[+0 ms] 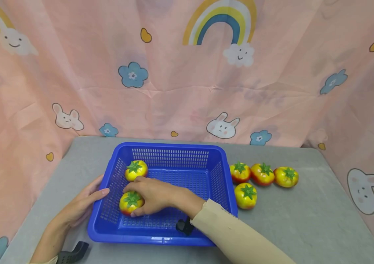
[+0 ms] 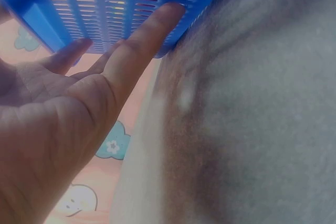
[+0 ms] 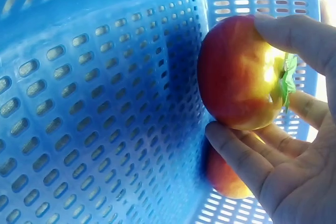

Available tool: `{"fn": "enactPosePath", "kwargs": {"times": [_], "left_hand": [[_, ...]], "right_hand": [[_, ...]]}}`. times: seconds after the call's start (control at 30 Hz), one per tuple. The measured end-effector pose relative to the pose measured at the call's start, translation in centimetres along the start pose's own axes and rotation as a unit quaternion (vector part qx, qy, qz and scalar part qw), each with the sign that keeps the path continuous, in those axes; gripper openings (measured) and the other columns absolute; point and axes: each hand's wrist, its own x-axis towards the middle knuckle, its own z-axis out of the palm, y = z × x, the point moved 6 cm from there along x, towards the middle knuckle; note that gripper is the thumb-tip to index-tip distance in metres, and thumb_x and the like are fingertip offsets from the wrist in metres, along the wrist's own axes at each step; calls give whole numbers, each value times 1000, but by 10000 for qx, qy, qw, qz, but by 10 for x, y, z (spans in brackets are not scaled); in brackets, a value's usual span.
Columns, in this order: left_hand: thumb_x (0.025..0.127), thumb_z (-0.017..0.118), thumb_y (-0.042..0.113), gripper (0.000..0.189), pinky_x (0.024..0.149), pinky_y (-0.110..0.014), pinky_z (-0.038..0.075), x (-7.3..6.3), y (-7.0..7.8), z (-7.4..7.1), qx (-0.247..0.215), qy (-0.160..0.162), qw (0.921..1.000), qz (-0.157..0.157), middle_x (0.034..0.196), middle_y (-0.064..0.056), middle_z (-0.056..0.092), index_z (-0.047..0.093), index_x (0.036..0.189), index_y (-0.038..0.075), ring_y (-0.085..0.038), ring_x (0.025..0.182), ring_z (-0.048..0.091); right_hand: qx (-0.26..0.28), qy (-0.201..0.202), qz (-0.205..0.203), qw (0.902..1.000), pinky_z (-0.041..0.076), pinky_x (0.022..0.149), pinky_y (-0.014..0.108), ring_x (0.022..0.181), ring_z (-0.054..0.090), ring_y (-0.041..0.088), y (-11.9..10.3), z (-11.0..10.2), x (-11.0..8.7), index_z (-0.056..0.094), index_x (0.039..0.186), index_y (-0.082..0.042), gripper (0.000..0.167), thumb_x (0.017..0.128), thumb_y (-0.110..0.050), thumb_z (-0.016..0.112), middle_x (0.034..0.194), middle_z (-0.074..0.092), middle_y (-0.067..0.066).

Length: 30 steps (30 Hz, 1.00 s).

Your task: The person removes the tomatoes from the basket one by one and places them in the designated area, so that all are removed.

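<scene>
A pink cartoon-printed curtain (image 1: 173,73) is hung behind a grey bench (image 1: 305,220). A red-and-yellow fruit (image 1: 128,206) is gripped between thumb and fingers by the right hand (image 1: 155,195), toward nine o'clock inside a blue basket (image 1: 173,145). A second fruit (image 1: 137,170) is seen just beyond, at twelve o'clock. Placing seems to be in hand; next, the grip would need to be loosened. The basket's nine o'clock rim is held by the left hand (image 1: 80,205), thumb over, fingers outside. Four more fruits (image 1: 262,175) are grouped at three o'clock.

Head view forward-down — wrist views close — all share blue basket (image 1: 134,234).
</scene>
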Motion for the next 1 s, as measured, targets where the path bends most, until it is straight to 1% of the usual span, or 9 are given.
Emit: {"fn": "enactPosePath", "kwargs": {"times": [0.17, 0.3, 0.4, 0.47, 0.6, 0.7, 0.87, 1.0], "left_hand": [[114, 37, 20, 72, 101, -42, 62, 0, 1, 0, -34, -68, 10000, 26, 152, 3, 49, -8, 169, 6, -12, 128, 68], [114, 37, 20, 72, 102, -42, 62, 0, 1, 0, -35, -82, 10000, 27, 149, 8, 51, -7, 169, 5, -11, 128, 68], [114, 36, 19, 72, 102, -41, 62, 0, 2, 1, -39, -138, 9999, 82, 147, 13, 52, -8, 168, 4, -11, 128, 67], [114, 35, 18, 72, 102, -41, 62, 0, 3, 2, -45, -171, 9998, 111, 147, 15, 52, -9, 168, 4, -11, 129, 67], [113, 36, 20, 72, 101, -42, 62, 0, 3, 2, -22, -111, 9999, 95, 149, 11, 51, -8, 169, 6, -12, 128, 68], [113, 37, 21, 73, 100, -44, 63, 1, 2, 2, -6, -71, 10000, 42, 150, 7, 50, -7, 169, 6, -12, 127, 69], [113, 36, 18, 72, 101, -42, 62, 0, 2, 3, -25, -109, 9999, 102, 146, 11, 53, -8, 168, 3, -13, 127, 69], [113, 36, 17, 71, 100, -40, 62, 0, 3, 3, -22, -88, 9998, 204, 143, 12, 56, -7, 168, 1, -14, 126, 69]], "right_hand": [[63, 42, 60, 10000, 55, 105, 26, 116, 63, 10, -1, -3, -3, 60, 146, -23, 63, 91, -43, 83, 140, 61, 3], [118, 155, 30, 9998, 55, 104, 25, 115, 63, 10, -2, -8, -5, 59, 148, -22, 64, 91, -44, 82, 141, 60, 4], [104, 223, 17, 9997, 56, 102, 24, 114, 63, 10, -2, -12, -7, 57, 149, -22, 65, 93, -44, 81, 143, 59, 5], [97, 276, 11, 9996, 56, 100, 23, 113, 63, 11, -2, -15, -8, 56, 150, -21, 65, 93, -43, 80, 145, 58, 5], [48, 425, -17, 9991, 57, 99, 22, 114, 64, 11, -4, -23, -12, 55, 152, -21, 66, 95, -42, 78, 147, 58, 4], [-51, 544, -84, 9985, 56, 102, 23, 117, 64, 11, -7, -29, -17, 54, 154, -19, 66, 96, -41, 76, 148, 59, 3], [-177, 744, -154, 9969, 56, 106, 24, 121, 64, 12, -10, -39, -29, 52, 156, -19, 67, 97, -40, 75, 151, 58, 3], [-214, 975, -140, 9949, 56, 103, 23, 120, 63, 13, -10, -47, -41, 52, 156, -18, 67, 96, -39, 77, 150, 58, 4]]}}
